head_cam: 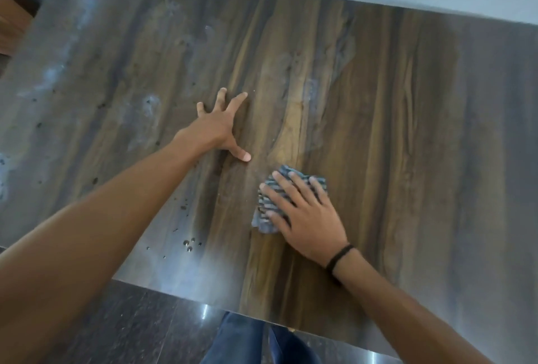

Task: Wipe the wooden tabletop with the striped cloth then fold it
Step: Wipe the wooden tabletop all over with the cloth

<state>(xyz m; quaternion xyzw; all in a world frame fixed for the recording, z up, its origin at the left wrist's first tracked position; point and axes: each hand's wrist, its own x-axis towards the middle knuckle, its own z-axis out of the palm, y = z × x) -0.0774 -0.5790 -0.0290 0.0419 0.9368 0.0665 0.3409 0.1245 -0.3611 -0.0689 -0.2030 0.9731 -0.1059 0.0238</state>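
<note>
right hand (308,218) lies flat with straight, spread fingers pressing on the bunched blue-and-grey striped cloth (266,206), which sits on the brown streaked wooden tabletop (393,130) near its front edge. a black wristband (339,260) circles that wrist. left hand (217,127), at about eleven o'clock from the cloth and apart from it, rests on the bare wood with fingers splayed, holding nothing. small water droplets (189,242) dot the surface at eight o'clock from the cloth. blue jeans (241,340) show at six o'clock over dark speckled floor (131,328).
</note>
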